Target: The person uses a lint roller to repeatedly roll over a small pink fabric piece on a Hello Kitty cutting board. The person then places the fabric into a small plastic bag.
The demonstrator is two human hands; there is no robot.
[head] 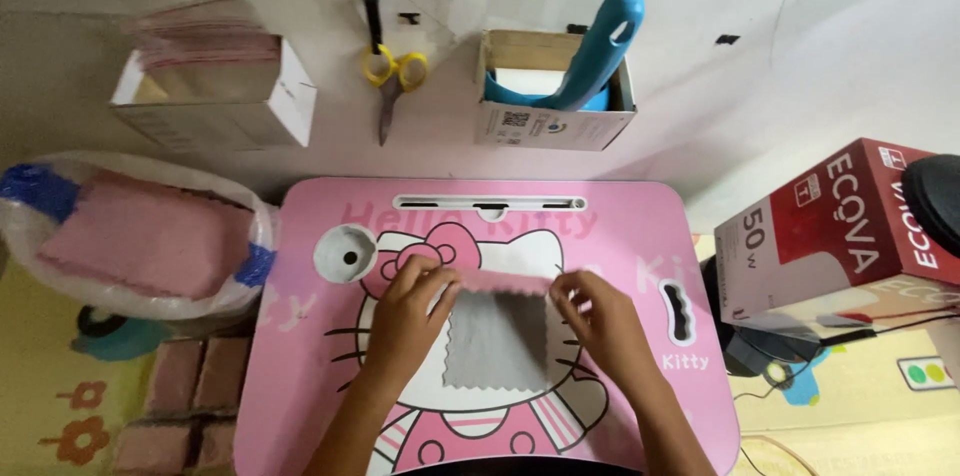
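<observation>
Left hand (408, 308): fingers pinched together on the top left edge of the cloth, forearm coming up from the bottom of the view.
Right hand (597, 314): fingers likewise closed on the top right edge of the same cloth.
Cloth (497, 341): small grey square with zigzag-cut edges, lying flat at the middle of the table; its top edge is turned over toward the person, showing a pink reverse between the two hands.
Handling, as judged: light, thin and limp; it will sag or fold wherever unsupported, is not fragile, and should not slip. Best taken by pinching the corners or the folded edge, one hand to each side.
Table (620, 226): low pink lap table printed with a cartoon cat, a slot along its far edge.
Left of table: a clear bag (30, 236) holding a stack of pink cloths (145, 241), just beside the table.
Right of table: a red and white carton (840, 231), close by.
Far wall: an open box (215, 96) of pink sheets, yellow-handled scissors (390, 71) hanging, and a second box (555, 101) holding a blue-handled tool (600, 46).
</observation>
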